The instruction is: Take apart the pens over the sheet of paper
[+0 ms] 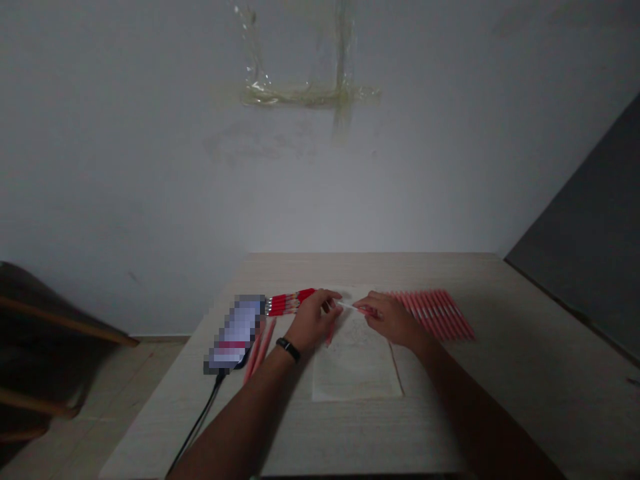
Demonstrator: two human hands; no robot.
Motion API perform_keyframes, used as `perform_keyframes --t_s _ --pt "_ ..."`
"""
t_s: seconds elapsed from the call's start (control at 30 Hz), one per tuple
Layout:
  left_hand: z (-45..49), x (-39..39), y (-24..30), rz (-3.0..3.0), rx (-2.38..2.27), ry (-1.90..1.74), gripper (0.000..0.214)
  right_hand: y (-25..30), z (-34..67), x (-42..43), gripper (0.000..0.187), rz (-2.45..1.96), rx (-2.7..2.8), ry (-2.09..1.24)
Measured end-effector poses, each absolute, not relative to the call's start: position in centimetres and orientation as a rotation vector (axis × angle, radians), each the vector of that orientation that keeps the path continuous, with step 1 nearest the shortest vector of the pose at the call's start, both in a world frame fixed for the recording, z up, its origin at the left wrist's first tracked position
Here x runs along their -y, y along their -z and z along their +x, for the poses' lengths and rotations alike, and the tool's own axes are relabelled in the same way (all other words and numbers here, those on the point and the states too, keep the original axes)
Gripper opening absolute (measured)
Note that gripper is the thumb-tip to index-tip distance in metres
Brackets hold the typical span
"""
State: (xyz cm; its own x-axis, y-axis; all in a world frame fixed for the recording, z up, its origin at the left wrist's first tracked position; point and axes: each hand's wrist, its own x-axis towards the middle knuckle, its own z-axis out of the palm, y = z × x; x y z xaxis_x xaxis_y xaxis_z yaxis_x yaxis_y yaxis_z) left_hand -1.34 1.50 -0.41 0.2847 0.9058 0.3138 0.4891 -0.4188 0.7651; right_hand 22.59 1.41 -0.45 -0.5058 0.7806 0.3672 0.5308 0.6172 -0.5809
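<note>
- Paper sheet [357, 377] under both hands.
- Left hand [316, 315]: fingertips at white rod [346, 305], can't confirm grip.
- Right hand [391, 317]: pinching pink pen [368, 311], sheet's 12 o'clock; probably light, stiff, slick; grip mid-barrel.
- Pink pen row [437, 313]: sheet's 2 o'clock.

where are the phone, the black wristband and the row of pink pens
phone [239, 337]: head view, on the middle of its blurred-out screen
black wristband [289, 349]: head view, on the middle of the visible band
row of pink pens [434, 315]: head view, on the barrels near the row's middle
</note>
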Motion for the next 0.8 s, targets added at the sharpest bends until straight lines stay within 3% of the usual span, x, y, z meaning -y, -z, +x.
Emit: perform_keyframes --t_s 0.13,0.33,0.8 --pt "-1.0 -1.3 0.2 2.073 -1.196 -0.921 0.021 0.4 22.8 -1.4 0.042 -0.993 2.308 -0.479" --pt "-0.6 -0.7 0.5 2.104 -1.203 -0.794 0.017 0.3 22.6 -1.5 0.022 -0.997 2.273 -0.344" --pt "0.0 -0.1 0.1 2.214 -1.215 -0.675 0.017 -0.6 22.2 -0.9 0.021 -0.984 2.158 -0.016"
